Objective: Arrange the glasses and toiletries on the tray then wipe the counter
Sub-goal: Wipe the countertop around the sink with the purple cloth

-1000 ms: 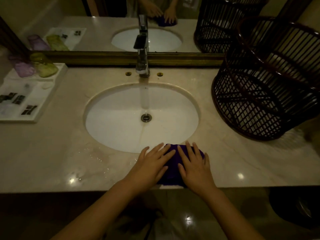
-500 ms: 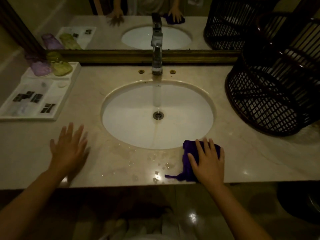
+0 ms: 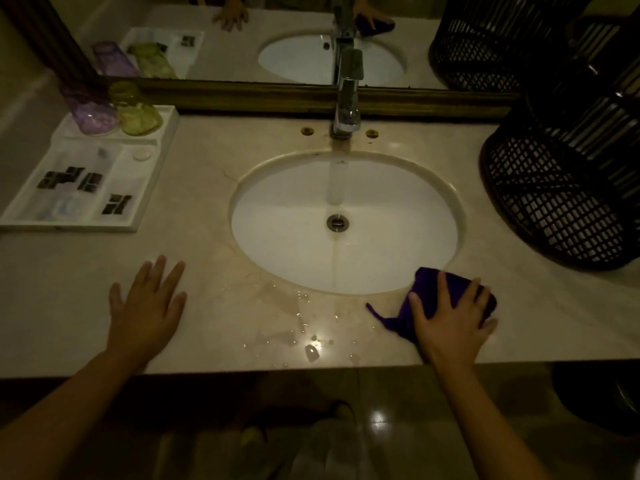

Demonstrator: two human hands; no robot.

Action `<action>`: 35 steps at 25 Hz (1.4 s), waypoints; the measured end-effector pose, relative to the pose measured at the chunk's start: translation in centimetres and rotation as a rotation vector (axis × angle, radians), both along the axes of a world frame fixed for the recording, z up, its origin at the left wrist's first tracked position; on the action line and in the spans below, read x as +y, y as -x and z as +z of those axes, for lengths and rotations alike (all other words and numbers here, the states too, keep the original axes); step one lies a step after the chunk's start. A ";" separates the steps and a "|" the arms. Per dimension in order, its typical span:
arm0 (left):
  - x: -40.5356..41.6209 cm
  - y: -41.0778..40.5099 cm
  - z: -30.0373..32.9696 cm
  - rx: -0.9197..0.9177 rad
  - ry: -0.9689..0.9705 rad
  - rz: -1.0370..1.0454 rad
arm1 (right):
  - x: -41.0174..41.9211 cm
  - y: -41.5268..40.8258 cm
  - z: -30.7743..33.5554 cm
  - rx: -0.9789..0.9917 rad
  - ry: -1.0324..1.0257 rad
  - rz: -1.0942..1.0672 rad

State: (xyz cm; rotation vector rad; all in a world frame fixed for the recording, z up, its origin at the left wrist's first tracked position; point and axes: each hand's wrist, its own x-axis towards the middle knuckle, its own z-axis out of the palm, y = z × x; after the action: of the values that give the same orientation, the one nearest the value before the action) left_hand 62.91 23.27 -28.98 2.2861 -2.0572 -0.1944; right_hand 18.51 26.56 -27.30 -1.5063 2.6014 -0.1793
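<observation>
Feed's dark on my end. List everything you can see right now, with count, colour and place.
Tray: 1, white, counter's far left.
Glasses: 2, purple and green, tray's back section.
Sachets: several, dark-labelled, tray front.
Sink: 1, white, centre.
Tap: 1, chrome, behind sink.
Basket: 1, dark, right.
Droplets: several, front edge.
Cloth: 1, purple, front right of sink.
Left hand: flat on counter.
Right hand: presses cloth.
</observation>
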 end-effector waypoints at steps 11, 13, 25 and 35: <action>-0.1 -0.5 -0.7 -0.002 0.035 -0.032 | 2.9 -18.3 -0.8 -0.088 0.029 0.783; -0.1 -0.6 -0.7 -0.008 0.036 -0.033 | 3.8 -14.7 -0.7 -0.072 0.053 0.764; -0.3 -1.4 -0.7 -0.015 -0.017 -0.075 | 1.0 -15.2 -0.6 0.007 0.034 0.135; -0.1 -2.0 -0.2 0.098 0.008 -0.085 | -1.9 -29.3 -0.2 -0.114 0.026 0.446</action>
State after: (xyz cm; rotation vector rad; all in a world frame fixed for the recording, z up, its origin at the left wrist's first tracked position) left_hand 64.94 23.17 -29.18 2.1401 -2.1039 -0.2950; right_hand 47.81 24.66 -27.46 -1.9707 2.1179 -0.2421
